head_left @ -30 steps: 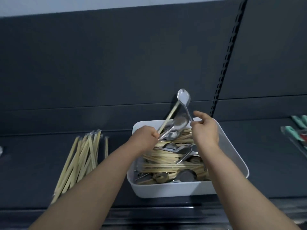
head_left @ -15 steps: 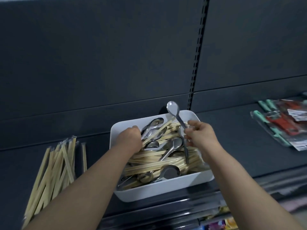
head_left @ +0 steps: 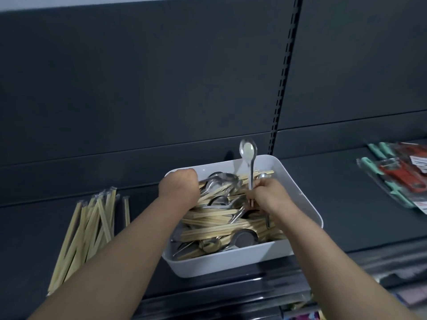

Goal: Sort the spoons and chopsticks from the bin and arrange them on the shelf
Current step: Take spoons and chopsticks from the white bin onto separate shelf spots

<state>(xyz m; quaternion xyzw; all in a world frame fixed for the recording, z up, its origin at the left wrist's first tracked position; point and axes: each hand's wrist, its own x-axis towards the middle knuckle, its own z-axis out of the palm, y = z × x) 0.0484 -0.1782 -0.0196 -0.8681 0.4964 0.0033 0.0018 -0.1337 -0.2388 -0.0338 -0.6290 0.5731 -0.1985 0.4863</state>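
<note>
Head view, nearest first: both your forearms reach over the front wall of the white bin [head_left: 231, 262], which sits at the front edge of the shelf [head_left: 346, 215]. Inside, loose chopsticks [head_left: 215, 227] lie mostly crosswise, L-R, w/ metal spoons [head_left: 242, 239] tangled btwn them.

Your left hand [head_left: 179, 190] is knuckles-up at the bin's far-left corner, fingers curled down into the pile; can't tell if they've got anything. Your right hand [head_left: 269, 197] is clenched round the handle of the upright spoon [head_left: 248, 150], gripping low on the stem. Its long axis is approx. vertical, bowl up & clear above the bin's rear rim, handle end down in your fist.

The sorted chopsticks [head_left: 90, 232] lie on the shelf well left of the bin, running front-to-back. So your left hand is nearer them, while your right has the spoon. The spoon's spot likely wants bare shelf on the right, short of the packaged tools [head_left: 397, 179] far right.
</note>
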